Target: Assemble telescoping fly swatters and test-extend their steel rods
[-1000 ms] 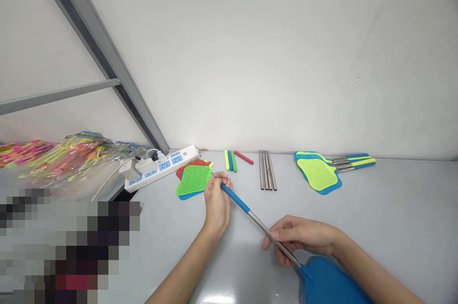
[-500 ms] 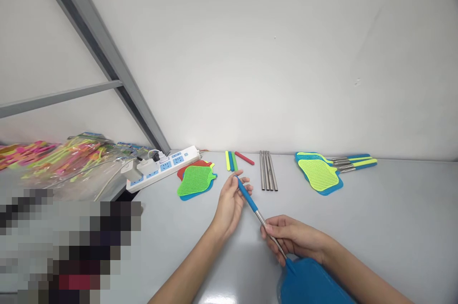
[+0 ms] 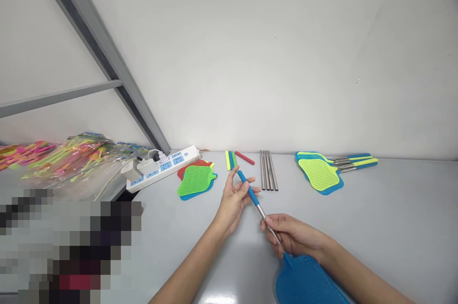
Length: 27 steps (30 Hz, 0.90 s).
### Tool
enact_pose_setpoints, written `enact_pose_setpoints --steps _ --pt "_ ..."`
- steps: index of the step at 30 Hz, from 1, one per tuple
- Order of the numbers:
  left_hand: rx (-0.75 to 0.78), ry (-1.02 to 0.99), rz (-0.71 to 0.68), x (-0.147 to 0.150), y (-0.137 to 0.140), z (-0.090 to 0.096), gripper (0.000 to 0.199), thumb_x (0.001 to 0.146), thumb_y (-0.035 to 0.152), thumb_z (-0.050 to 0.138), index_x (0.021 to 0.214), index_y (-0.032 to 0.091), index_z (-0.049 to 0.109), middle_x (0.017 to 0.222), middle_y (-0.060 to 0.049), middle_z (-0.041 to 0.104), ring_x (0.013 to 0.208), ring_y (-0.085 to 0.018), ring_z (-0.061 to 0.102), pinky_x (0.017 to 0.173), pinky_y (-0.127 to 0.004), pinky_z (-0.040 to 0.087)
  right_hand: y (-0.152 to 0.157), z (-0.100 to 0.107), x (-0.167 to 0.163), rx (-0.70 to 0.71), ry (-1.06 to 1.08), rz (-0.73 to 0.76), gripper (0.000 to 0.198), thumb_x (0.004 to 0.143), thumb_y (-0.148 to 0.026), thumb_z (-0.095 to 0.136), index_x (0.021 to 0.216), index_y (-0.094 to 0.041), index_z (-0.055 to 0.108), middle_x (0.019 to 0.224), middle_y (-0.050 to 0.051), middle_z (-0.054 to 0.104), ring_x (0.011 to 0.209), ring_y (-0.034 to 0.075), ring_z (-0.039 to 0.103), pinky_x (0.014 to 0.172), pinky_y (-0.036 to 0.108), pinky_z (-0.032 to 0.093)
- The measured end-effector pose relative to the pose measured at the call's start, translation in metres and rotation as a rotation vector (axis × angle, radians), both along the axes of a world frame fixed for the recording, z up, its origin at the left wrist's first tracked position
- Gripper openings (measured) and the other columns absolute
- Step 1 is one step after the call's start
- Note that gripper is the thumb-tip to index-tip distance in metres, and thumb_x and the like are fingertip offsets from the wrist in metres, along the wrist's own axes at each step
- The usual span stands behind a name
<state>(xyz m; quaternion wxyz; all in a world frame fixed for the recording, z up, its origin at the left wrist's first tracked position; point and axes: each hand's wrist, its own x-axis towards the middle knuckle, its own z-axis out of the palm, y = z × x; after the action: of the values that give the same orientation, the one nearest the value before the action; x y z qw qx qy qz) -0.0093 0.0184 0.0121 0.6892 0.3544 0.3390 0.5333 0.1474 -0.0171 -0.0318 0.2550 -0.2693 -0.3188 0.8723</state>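
A blue fly swatter (image 3: 307,279) slants across the lower middle, its blue grip pointing away from me and its mesh head close to me. My left hand (image 3: 236,199) is closed on the blue grip, thumb on top and a finger raised beside the grip's end. Around the thin metal rod near the head, my right hand (image 3: 289,235) is closed. Beyond my left hand lie loose grips in yellow, blue and green, with a red grip (image 3: 244,158) set at an angle. Several metal rods (image 3: 268,171) lie side by side to their right.
Loose swatter heads (image 3: 196,181) in green, blue and red lie left of the grips. Behind them is a white power strip (image 3: 162,169) with plugs. Swatters with rods and grips (image 3: 320,174) are stacked at right. Bagged colourful items (image 3: 78,156) fill the far left.
My left hand has slid down the blue grip from its end, thumb now on top. The swatter head has shifted slightly up and left; my right hand stays on the rod.
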Motion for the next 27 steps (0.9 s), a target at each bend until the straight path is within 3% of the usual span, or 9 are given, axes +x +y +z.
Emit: enact_pose_setpoints --steps 7,13,21,27 --pt "-0.041 -0.021 0.018 0.001 0.001 0.003 0.037 0.074 0.024 0.055 0.108 0.027 0.040 0.092 -0.004 0.055 0.072 -0.015 0.060 0.068 -0.031 0.045 -0.010 -0.003 -0.013 -0.207 0.215 -0.001 0.020 0.079 -0.034 0.048 0.077 -0.014 0.049 0.049 -0.007 0.039 0.038 0.004 0.038 0.042 0.019 0.027" --pt "-0.190 -0.222 0.051 0.004 0.008 -0.001 0.015 0.077 0.030 0.050 0.089 0.024 0.043 0.061 0.005 0.047 0.044 -0.006 0.046 0.045 -0.019 0.037 -0.014 -0.010 -0.018 -0.341 0.334 0.117 0.028 0.079 -0.040 0.047 0.071 -0.014 0.047 0.048 -0.008 0.029 0.037 0.004 0.028 0.041 0.019 0.020" --pt "-0.323 -0.292 0.005 0.016 0.023 -0.007 0.026 0.077 0.041 0.044 0.067 0.018 0.039 0.044 0.009 0.028 0.030 -0.002 0.023 0.032 -0.015 0.019 -0.012 -0.010 -0.018 -0.333 0.379 0.156 0.029 0.080 -0.042 0.043 0.067 -0.016 0.043 0.047 -0.008 0.026 0.037 0.005 0.024 0.040 0.019 0.017" --pt "-0.410 -0.327 -0.064 0.031 0.037 -0.006 0.028 0.077 0.034 0.037 0.054 0.018 0.032 0.038 0.010 0.018 0.026 -0.003 0.015 0.027 -0.015 0.010 -0.012 -0.011 -0.017 -0.258 0.408 0.104 0.031 0.080 -0.043 0.041 0.064 -0.017 0.041 0.045 -0.008 0.025 0.034 0.005 0.020 0.038 0.019 0.016"
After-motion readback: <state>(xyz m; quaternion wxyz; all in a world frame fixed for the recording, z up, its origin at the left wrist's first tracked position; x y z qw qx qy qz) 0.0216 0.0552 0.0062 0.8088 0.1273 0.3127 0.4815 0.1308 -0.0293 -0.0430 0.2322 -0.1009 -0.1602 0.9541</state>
